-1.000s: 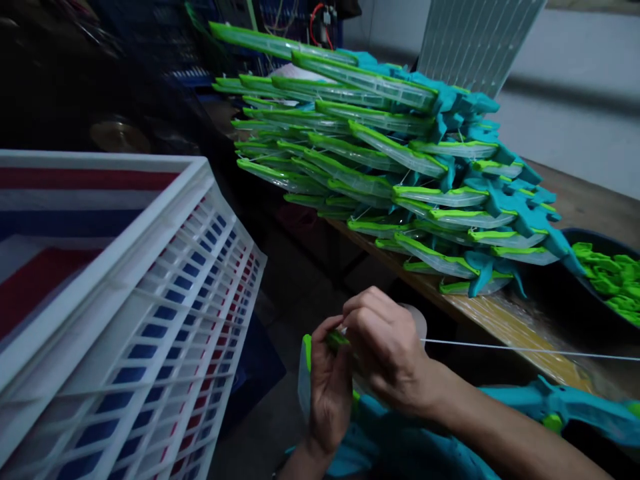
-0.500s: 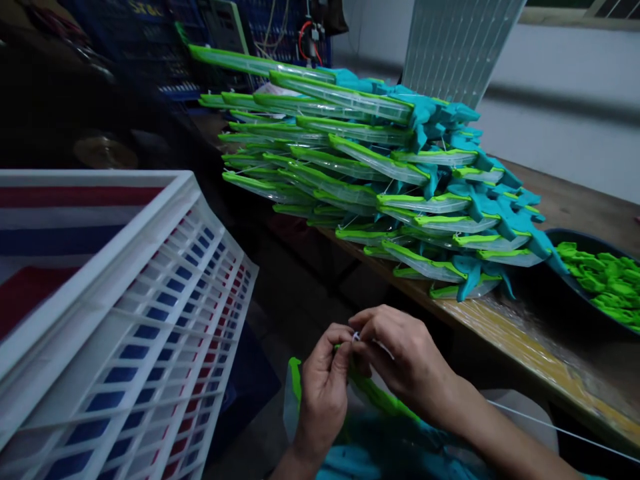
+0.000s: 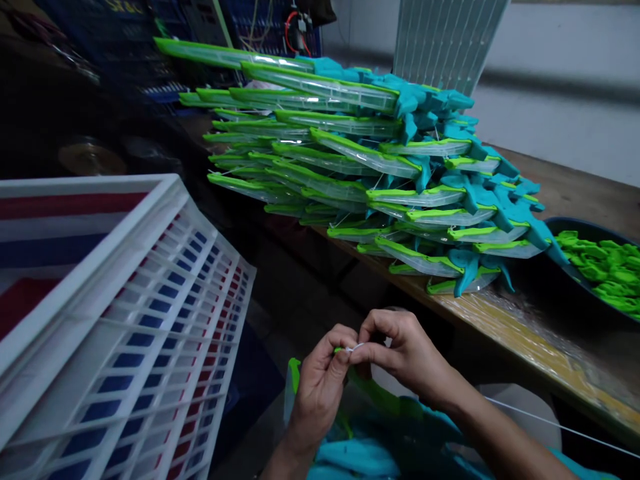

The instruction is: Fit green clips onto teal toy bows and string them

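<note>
Between thumb and forefinger, my left hand (image 3: 319,387) pinches the lime-green end of a green-and-clear plastic piece (image 3: 377,395). My right hand (image 3: 405,353) is closed in a pinch on a white string (image 3: 356,347), which meets the green end at my left fingertips. The two hands nearly touch there. Below them, teal plastic parts (image 3: 357,457) lie in my lap, partly hidden by my wrists and forearms. Another green tip with clear plastic (image 3: 293,377) shows left of my left wrist. A taut line of white string (image 3: 560,427) runs off to the lower right.
Stacked teal, green and clear plastic pieces (image 3: 345,167), strung with white string, fill the wooden table (image 3: 505,330). A dark tub (image 3: 615,237) holds loose green parts at right. A white lattice crate (image 3: 165,190) with striped lining stands close on my left. A pale stool (image 3: 530,407) is under the table.
My right fingers have shifted and now draw a short length of white string to the right of the green end. The view has moved slightly.
</note>
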The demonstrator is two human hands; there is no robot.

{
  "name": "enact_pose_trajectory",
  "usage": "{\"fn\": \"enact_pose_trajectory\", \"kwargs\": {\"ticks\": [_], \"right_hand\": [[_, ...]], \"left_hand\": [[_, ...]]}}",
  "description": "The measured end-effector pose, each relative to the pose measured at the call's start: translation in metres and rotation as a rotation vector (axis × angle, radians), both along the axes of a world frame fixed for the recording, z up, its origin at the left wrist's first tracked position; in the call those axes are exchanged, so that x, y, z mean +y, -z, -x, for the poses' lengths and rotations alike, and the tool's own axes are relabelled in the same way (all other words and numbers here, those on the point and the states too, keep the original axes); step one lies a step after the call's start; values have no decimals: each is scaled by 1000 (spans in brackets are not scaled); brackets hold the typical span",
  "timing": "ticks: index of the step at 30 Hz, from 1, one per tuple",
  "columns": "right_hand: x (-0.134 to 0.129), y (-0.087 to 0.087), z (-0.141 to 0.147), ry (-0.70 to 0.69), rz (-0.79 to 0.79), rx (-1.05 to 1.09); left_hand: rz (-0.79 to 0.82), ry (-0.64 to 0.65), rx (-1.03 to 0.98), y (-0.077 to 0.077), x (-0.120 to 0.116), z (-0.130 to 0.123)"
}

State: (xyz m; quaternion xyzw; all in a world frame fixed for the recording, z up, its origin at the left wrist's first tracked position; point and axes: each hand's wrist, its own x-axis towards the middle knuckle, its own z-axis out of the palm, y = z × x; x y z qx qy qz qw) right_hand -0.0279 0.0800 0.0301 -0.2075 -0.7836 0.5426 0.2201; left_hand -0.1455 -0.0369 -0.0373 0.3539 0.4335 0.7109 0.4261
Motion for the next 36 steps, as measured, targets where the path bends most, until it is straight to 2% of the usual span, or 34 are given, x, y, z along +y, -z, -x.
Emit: {"fn": "enact_pose_trajectory", "kwargs": {"ticks": [4,8,11,15,19,23,27,29,31,36], "right_hand": [[2,5,-1,-10,-84,20],[0,3,-4,-33,-213,45],[-3,-5,-8,-94,-198,33],[-7,-13,-10,-118,-205,105],[-8,-10,-6,-140,-284,190],[-9,-6,-6,-129,-319,153],[-10,-5,-9,-73,-197,92],[-10,-4,-10,-38,-113,69],[-10,-2,-9,-19,-93,68],[-9,4,-6,-13,-273,155]], "left_hand": [[-37,62,-97,-2,2,1],[28,-26,-161,-7,5,-3],[59,-63,-133,-9,5,-4],[64,-10,-186,-5,4,-3],[88,7,-208,-1,2,-2],[97,-13,-192,-1,3,-3],[145,-117,-176,2,4,-6],[131,-125,-162,3,4,-7],[108,-101,-147,3,3,-8],[88,-18,-156,-4,2,-7]]}}
